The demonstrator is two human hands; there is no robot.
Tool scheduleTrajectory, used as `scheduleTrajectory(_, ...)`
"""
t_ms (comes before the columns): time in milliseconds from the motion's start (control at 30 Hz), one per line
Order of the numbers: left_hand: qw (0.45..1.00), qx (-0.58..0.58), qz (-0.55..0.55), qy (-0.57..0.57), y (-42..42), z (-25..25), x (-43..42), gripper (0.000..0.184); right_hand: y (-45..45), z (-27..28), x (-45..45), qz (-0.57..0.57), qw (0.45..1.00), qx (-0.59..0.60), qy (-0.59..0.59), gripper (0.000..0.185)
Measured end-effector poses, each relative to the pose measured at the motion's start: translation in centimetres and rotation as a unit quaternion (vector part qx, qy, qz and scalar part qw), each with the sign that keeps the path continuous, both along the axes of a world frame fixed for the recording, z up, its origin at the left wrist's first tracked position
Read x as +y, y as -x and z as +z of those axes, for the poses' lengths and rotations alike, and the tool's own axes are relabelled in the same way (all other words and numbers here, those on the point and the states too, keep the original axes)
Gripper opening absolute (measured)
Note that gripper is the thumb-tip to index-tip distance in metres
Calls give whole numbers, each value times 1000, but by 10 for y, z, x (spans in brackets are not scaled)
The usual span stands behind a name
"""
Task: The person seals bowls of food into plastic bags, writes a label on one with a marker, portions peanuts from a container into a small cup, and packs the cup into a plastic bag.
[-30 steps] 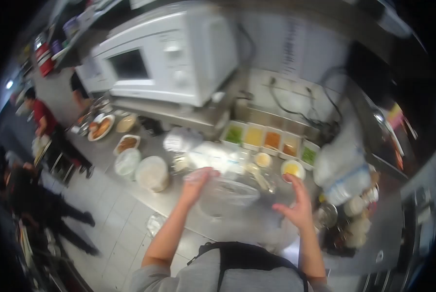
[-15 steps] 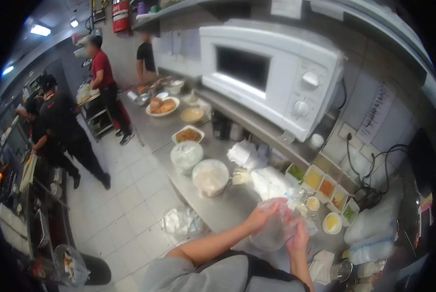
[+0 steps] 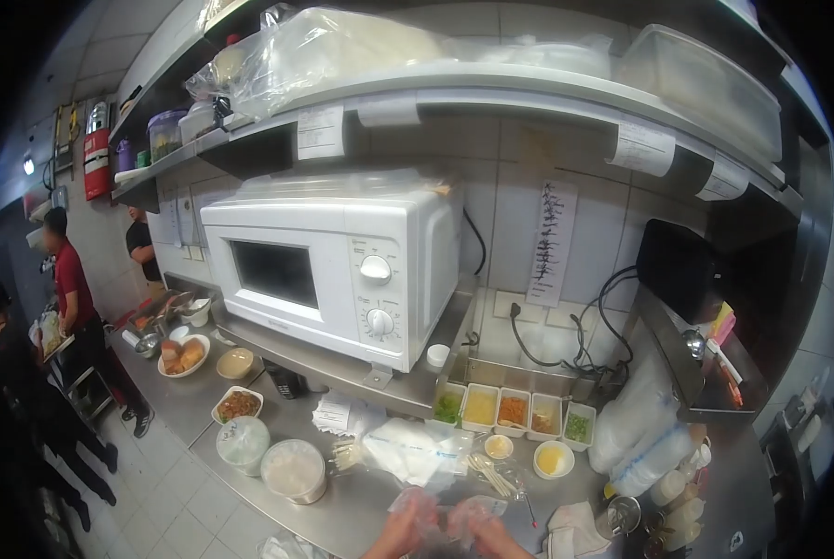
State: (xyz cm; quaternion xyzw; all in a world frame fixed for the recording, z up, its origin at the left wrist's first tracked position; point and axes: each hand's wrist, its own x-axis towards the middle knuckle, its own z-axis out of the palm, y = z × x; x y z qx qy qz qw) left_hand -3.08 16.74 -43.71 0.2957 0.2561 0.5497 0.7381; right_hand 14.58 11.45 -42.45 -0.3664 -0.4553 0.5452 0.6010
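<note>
My left hand [image 3: 407, 524] and my right hand [image 3: 480, 524] are close together at the bottom edge, over the front of the steel counter. Both have fingers closed on a thin clear plastic bag [image 3: 443, 514], whose film covers part of the fingers. The lower part of the bag runs out of view. Just beyond my hands lies a white plastic packet [image 3: 412, 451]. To the right of it are thin wooden sticks [image 3: 493, 477] in clear wrapping. Left of my hands stands a round lidded tub [image 3: 294, 470], with a second tub [image 3: 244, 445] beside it.
A white microwave [image 3: 333, 270] stands on a raised ledge. Small bins of toppings [image 3: 515, 412] line the wall, near a bowl with yellow contents [image 3: 554, 459]. A folded cloth [image 3: 577, 533] lies at right. The overhead shelf [image 3: 491, 76] holds bags and containers. People stand at far left.
My view has swung up and to the right, so my hands now show at the bottom edge. The clear bag stays between them, and my hands look closer together.
</note>
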Motion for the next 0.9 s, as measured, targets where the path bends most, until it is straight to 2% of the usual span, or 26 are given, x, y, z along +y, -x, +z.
scheduleTrajectory(33,1000,-1,6,0,3,7,-2,38,1,48,-9,56,992,-108,-30,28)
scheduleTrajectory(67,955,185,-12,-233,9,20,-3,44,2,73,-11,112,968,-214,-61,27)
scheduleTrajectory(100,822,356,-28,-443,12,33,-6,50,2,64,-11,118,967,-216,-63,27)
scheduleTrajectory(133,822,357,-21,-444,13,50,-18,50,2,46,-10,86,972,-220,-11,27)
scheduleTrajectory(167,861,386,-63,-325,12,70,-36,38,2,32,-8,52,973,-223,40,27)
scheduleTrajectory(200,885,407,-105,-200,11,80,-44,35,0,25,-4,54,972,-226,36,27)
scheduleTrajectory(233,886,406,-101,-200,9,71,-40,35,-3,19,-2,29,974,-211,73,26)
scheduleTrajectory(300,920,378,-11,-100,4,23,-27,31,-7,-14,7,6,974,-198,109,26)
scheduleTrajectory(333,921,377,-8,-100,0,-15,-17,31,-9,-49,18,-13,986,-120,116,26)
scheduleTrajectory(367,965,256,46,-43,-4,-60,-6,29,-11,-79,26,-31,991,-41,123,26)
scheduleTrajectory(400,986,130,100,14,-8,-81,1,26,-11,-100,33,-29,991,-44,121,26)
scheduleTrajectory(433,986,127,103,12,-12,-53,-6,26,-9,-117,40,-15,997,-56,53,24)
scheduleTrajectory(467,990,74,89,85,-17,7,-23,25,-6,-124,44,-2,998,-67,-15,23)
scheduleTrajectory(500,985,21,73,158,-19,39,-33,24,-4,-112,41,0,998,-67,-16,23)
scheduleTrajectory(567,990,43,61,124,-13,12,-22,24,5,-51,29,5,990,24,141,27)
scheduleTrajectory(600,993,66,48,90,-10,15,-20,24,5,-52,29,5,990,23,141,27)
scheduleTrajectory(667,990,81,54,98,-13,23,-21,25,4,-57,32,40,958,122,258,37)
scheduleTrajectory(700,988,96,60,107,-14,30,-22,25,3,-62,34,41,958,121,257,37)
scheduleTrajectory(733,988,96,61,106,-13,9,-12,25,0,-68,38,98,964,99,228,40)
scheduleTrajectory(767,991,116,34,57,-12,-31,4,20,-1,-70,41,154,965,77,197,42)
scheduleTrajectory(800,990,137,8,8,-11,-52,14,16,3,-52,37,154,965,77,196,42)
scheduleTrajectory(833,990,137,7,7,-12,-35,10,16,11,-19,28,149,981,-18,124,38)
scheduleTrajectory(867,974,221,38,-46,-13,5,-1,15,16,0,24,140,982,-113,51,35)
scheduleTrajectory(900,946,302,66,-98,-15,42,-12,19,17,-1,23,137,983,-113,51,35)
